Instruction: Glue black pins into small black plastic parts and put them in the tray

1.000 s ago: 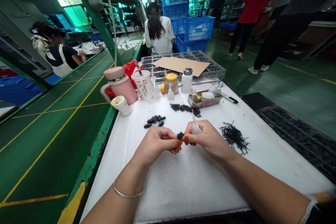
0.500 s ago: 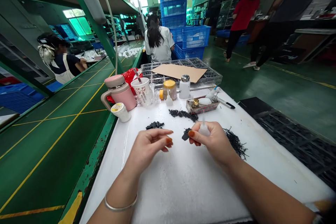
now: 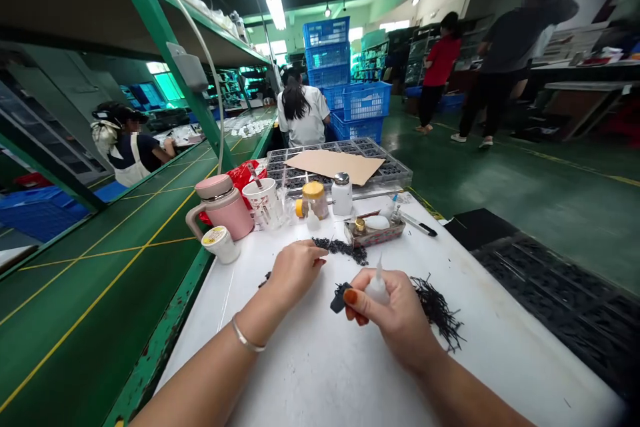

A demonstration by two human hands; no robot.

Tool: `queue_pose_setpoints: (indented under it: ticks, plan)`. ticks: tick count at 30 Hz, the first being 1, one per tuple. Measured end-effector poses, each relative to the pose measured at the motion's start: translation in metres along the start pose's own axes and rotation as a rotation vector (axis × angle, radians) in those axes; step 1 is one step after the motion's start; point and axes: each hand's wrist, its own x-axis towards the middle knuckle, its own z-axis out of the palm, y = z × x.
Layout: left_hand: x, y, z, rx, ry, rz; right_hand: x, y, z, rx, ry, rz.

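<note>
The right hand (image 3: pixel 395 317) pinches a small black part (image 3: pixel 340 298) beside a translucent squeeze bottle (image 3: pixel 377 288), mid-counter (image 3: pixel 320 393); the left hand (image 3: pixel 296 273) lies curled by black granules (image 3: pixel 343 250); whether it holds anything is hidden.

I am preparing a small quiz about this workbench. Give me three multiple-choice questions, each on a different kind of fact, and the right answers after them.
1. Which hand holds the small plastic squeeze bottle?
A. left hand
B. right hand
C. neither

2. What colour is the lidded mug?
A. blue
B. pink
C. green

3. The jar with the yellow lid is:
A. open
B. tipped over
C. upright and closed

Answers:
1. B, the right fingers grip the bottle.
2. B, its body and lid are pink.
3. C, it stands with the lid on.
</note>
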Motion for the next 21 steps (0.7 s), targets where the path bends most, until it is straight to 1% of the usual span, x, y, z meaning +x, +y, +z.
queue_pose_setpoints:
  ticks: [2,4,5,7,10,15,19,21]
  plan:
    - [0.013,0.008,0.016,0.169,-0.07,0.04,0.002,-0.002,-0.001,0.011,0.057,0.009]
    - [0.018,0.016,0.023,0.26,-0.155,0.029,0.003,-0.003,-0.001,0.046,0.098,0.007]
    - [0.019,0.02,0.024,0.283,-0.175,0.024,0.004,-0.003,-0.002,0.071,0.113,0.006]
    - [0.019,0.025,0.023,0.265,-0.189,0.018,0.006,-0.001,-0.002,0.117,0.124,0.009]
    - [0.015,0.027,0.017,0.231,-0.186,-0.029,0.008,0.003,-0.002,0.134,0.106,0.02]
    - [0.006,0.023,0.01,0.147,-0.193,-0.064,0.01,0.006,-0.005,0.111,0.141,0.009]
    - [0.002,0.018,0.01,0.087,-0.2,-0.043,0.014,0.012,-0.008,0.119,0.187,-0.032]
    - [0.001,0.016,0.01,0.084,-0.204,-0.045,0.017,0.016,-0.008,0.117,0.181,-0.051]
